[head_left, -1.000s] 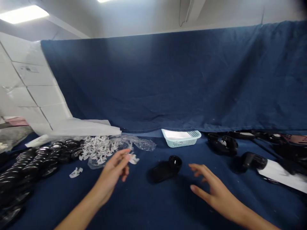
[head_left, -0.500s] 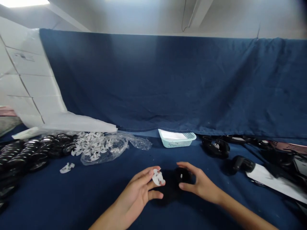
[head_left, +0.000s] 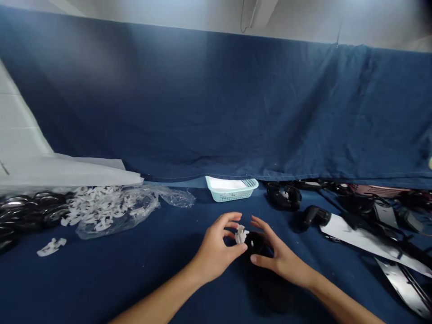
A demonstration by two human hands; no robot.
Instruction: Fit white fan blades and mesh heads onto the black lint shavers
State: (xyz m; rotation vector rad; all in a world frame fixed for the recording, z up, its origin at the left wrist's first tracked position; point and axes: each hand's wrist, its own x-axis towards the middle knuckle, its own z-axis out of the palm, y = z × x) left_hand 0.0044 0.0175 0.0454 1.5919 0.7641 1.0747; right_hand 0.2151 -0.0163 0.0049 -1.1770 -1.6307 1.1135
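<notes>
My left hand (head_left: 218,245) pinches a small white plastic piece (head_left: 240,235) between thumb and fingers, close to the left of a black hollow part (head_left: 257,243). My right hand (head_left: 281,256) is curled around that black part, thumb on the near side and fingers on the far side. A small white spot shows inside its dark opening. Whether the white piece touches the black part, I cannot tell. Further left, a heap of similar white pieces (head_left: 97,204) lies partly on a clear plastic bag (head_left: 135,216), and one loose white piece (head_left: 51,247) rests nearer to me.
Black shiny round parts (head_left: 33,209) are stacked at far left. A light-blue basket (head_left: 232,196) stands at the back, before a blue curtain (head_left: 216,108). To the right lie black housings (head_left: 283,196), a curved black piece (head_left: 315,217), a white strip (head_left: 357,238) and cables.
My left hand has moved right and turned, bringing the white piece next to the black part. My right hand stays around the black part. The view has swung right.
</notes>
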